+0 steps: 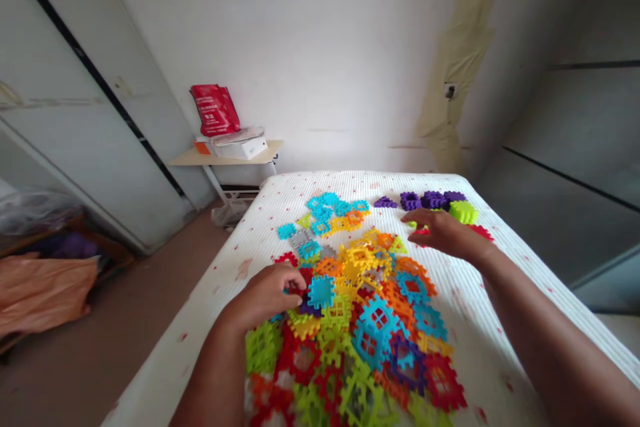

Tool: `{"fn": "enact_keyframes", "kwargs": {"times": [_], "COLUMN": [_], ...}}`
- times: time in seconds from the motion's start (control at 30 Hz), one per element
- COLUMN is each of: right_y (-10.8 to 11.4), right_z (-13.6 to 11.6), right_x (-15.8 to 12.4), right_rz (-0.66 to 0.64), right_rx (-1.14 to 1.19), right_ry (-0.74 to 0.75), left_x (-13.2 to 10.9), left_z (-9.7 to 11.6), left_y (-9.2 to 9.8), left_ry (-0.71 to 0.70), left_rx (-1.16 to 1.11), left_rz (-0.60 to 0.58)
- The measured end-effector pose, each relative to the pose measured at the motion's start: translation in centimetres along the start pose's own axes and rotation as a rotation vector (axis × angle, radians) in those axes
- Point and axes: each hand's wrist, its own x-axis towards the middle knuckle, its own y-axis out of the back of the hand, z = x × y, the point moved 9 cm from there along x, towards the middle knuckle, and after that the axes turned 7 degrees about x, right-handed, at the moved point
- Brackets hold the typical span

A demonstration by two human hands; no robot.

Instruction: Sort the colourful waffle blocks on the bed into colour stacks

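My left hand (276, 288) is at the left side of a heap of colourful plastic interlocking building tiles, with its fingers curled in. What the fingertips hold, if anything, is hidden. Close by them lie a solid light-blue square tile (321, 291) and red tiles. Over the far right of the bed hovers my right hand (443, 232), fingers stretched and apart from the thumb. Below it a small red tile (421, 231) shows, partly covered by the hand. Purple tile stacks (434, 200) and a lime-green stack (463, 212) stand just beyond this hand.
The tiles lie on a bed (227, 293) with a white, red-dotted cover. Light-blue tiles (330, 200) form a group at the far middle. A small side table (225, 159) carries a red bag (215, 110) and a white box (245, 145). A wall is behind the bed.
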Motion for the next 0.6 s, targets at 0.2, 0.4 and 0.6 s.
{"fn": "enact_keyframes", "kwargs": {"times": [0.2, 0.4, 0.6], "right_y": [2.1, 1.9, -0.1], "right_z": [-2.2, -5.8, -7.8], "right_x": [0.0, -0.1, -0.4], "right_rz": [0.078, 0.027, -0.122], "right_rx": [0.066, 0.166, 0.247], "right_ry": [-0.011, -0.019, 0.008], "left_x": [0.0, 0.0, -0.7], "left_z": [0.2, 0.8, 0.5], "left_y": [-1.2, -1.2, -1.7], "left_ry": [0.014, 0.016, 0.086], "left_rx": [0.141, 0.112, 0.221], "left_rz": [-0.024, -0.005, -0.096]}}
